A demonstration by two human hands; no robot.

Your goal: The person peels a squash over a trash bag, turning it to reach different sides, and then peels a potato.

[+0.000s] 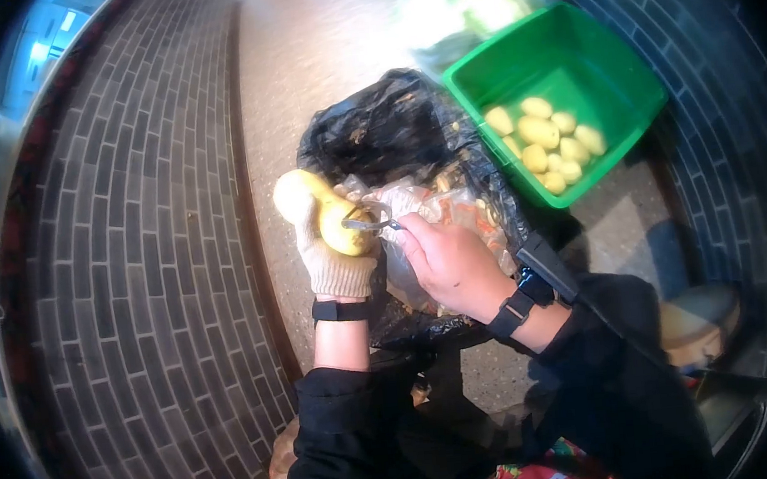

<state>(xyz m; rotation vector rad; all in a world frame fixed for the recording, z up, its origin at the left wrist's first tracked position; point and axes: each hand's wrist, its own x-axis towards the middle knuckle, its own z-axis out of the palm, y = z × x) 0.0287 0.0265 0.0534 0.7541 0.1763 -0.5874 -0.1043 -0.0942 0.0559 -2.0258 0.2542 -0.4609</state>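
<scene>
Handwork over a waste bag, seen from above. Near the centre of the frame, the left hand (319,258), in a knitted glove, has its grip wrapped around a pale yellow vegetable (334,218), apparently a large potato, which lies tilted with its lower end toward the right hand (459,267). The bare right hand has its grip closed about the handle of a peeler (374,226), whose metal head meets that lower end beside a darker patch. The vegetable is thus held above the left part of the open black bag (379,117), in which crumpled clear plastic and scattered peelings (484,219) are visible. At upper right, a green tub (616,59) stands beside the bag with a cluster of pale, peeled potatoes (538,131) toward its lower left corner. A clear bag (473,11) with pale green contents lies beyond it, at the top of the frame, too blurred to identify. All rest on a speckled floor (284,93).

The step in hand is judged to be paring: most visible skin appears removed, leaving the dark patch. The next stroke calls for a steady hold, light blade pressure along the curve, and gloved fingers clear of the edge.
</scene>
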